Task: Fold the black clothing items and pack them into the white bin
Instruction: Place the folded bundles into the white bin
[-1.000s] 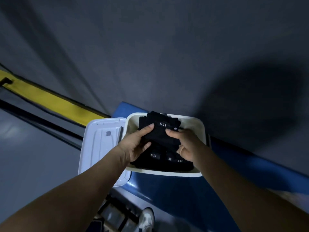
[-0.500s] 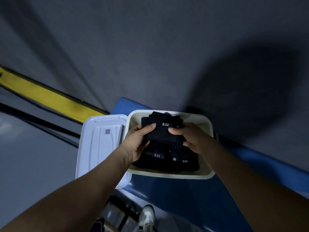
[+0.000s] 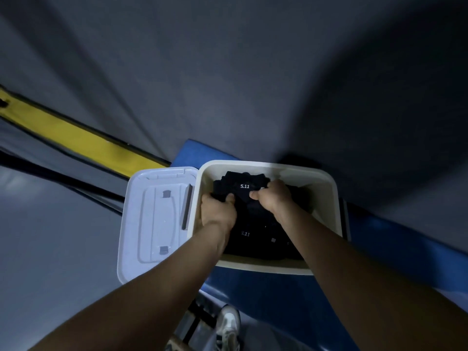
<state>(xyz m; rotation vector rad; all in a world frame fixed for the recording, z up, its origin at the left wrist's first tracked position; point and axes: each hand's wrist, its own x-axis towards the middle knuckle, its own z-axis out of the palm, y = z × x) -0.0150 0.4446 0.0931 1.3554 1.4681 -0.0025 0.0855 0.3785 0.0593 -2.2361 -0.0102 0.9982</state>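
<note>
Two hands reach down into the white bin (image 3: 331,198), which stands on a blue surface (image 3: 266,300) near that surface's far-left corner. Left hand (image 3: 218,211): fingers curled over the left edge of the top folded black garment (image 3: 244,196), thumb pressing its upper face. Right hand (image 3: 274,196): fingers curled round the right edge of the same garment, thumb on top — both hands grip it. The garment lies inside the bin, against the far wall and toward the far-left corner. Its white "5.11" label (image 3: 244,186) faces up and reads upright toward the wearer of the camera. Its long axis cannot be told with confidence, since both hands cover the side edges; the visible part spans left to right between them.

Beneath and nearer the front wall lie further folded black garments (image 3: 255,239), flat in the bin; one carries a second, dimmer "5.11" label (image 3: 245,233), also facing up. The forearms cross the bin's near rim.

White lid (image 3: 154,224): lies just beside the bin's left wall, inner side up, its long axis running near to far, overhanging the blue surface's left edge. A yellow band (image 3: 76,138) runs diagonally on the floor at left. One white shoe (image 3: 229,325) shows below the blue surface's near edge.
</note>
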